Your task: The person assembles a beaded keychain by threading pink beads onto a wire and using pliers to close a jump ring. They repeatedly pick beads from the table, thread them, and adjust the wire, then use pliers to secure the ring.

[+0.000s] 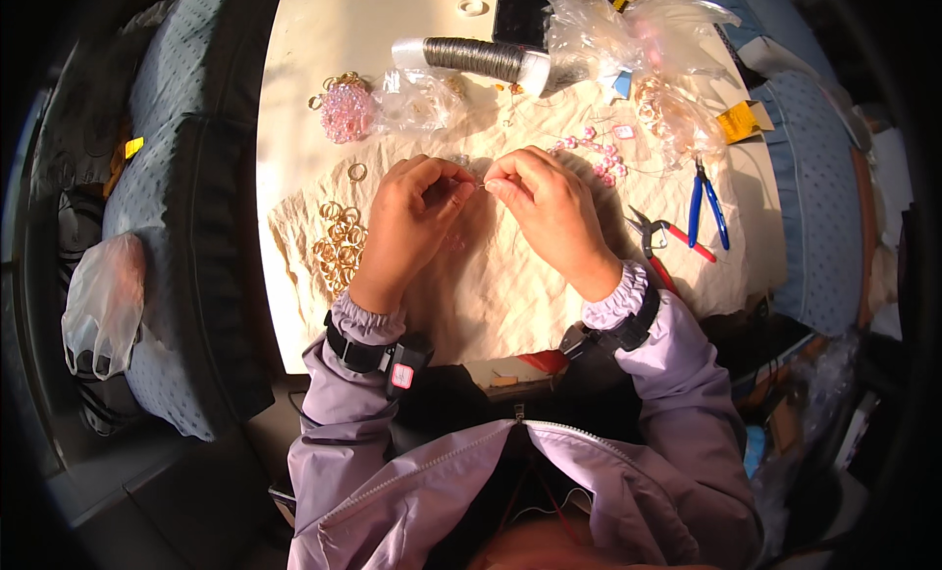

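Close together over the cloth, my left hand (412,217) and my right hand (549,212) both pinch with thumb and forefinger. Something tiny sits between their fingertips, too small to make out. Beside my left hand lies a pile of gold rings (340,246), with a single ring (357,172) just above it. Beyond that hand is a cluster of pink clear beads (346,114) with gold rings at its top. Past my right hand lies a string of pink beads (605,163). Red-handled pliers (659,241) and blue-handled pliers (706,207) rest right of my right hand.
A crumpled beige cloth (510,315) covers much of the table. Toward the back lie a spool of dark wire (476,56), clear plastic bags (628,35) and a yellow box (743,122). Blue padded seats (172,227) flank the table; a white plastic bag (105,300) hangs at left.
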`<action>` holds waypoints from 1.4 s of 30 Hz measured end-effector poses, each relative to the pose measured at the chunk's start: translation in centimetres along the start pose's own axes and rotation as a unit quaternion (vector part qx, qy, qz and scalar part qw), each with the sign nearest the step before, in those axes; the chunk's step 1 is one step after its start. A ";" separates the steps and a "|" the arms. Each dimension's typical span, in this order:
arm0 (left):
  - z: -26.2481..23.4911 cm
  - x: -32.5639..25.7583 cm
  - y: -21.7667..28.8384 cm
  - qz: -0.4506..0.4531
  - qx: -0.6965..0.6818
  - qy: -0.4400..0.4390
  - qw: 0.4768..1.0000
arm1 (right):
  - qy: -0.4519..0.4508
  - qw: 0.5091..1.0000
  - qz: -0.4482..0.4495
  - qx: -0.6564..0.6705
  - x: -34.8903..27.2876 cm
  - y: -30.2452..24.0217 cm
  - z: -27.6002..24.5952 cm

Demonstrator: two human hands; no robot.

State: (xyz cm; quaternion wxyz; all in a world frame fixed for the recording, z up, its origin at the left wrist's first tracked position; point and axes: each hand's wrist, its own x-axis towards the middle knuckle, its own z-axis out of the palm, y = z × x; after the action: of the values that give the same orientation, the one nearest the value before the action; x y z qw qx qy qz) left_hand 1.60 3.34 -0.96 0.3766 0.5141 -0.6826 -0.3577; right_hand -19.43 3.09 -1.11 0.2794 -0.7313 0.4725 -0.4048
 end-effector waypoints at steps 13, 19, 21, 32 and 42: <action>0.1 -0.5 1.1 -0.110 -0.201 -0.007 0.973 | -0.017 0.997 -0.034 0.066 0.0 -0.9 -0.3; -0.4 -0.4 1.0 -0.107 -0.198 0.014 0.974 | 0.116 0.987 -0.053 -0.098 0.4 -1.2 -0.8; -0.5 -0.4 0.7 -0.106 -0.182 0.024 0.977 | 0.095 0.992 -0.053 -0.065 0.2 -1.4 -1.0; -1.5 -0.6 1.3 -0.154 -0.225 -0.047 0.961 | -0.041 0.996 -0.038 0.067 -0.5 -1.0 -0.3; -1.0 -0.4 0.0 -0.120 -0.191 0.018 0.974 | 0.000 1.000 0.024 0.014 0.0 -0.4 -0.9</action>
State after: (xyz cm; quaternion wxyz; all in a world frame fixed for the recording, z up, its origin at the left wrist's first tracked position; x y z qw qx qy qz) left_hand 2.59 3.58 -0.59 0.4349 0.5172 -0.5278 -0.5147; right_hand -20.00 3.26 -0.30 0.2990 -0.7157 0.4847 -0.4042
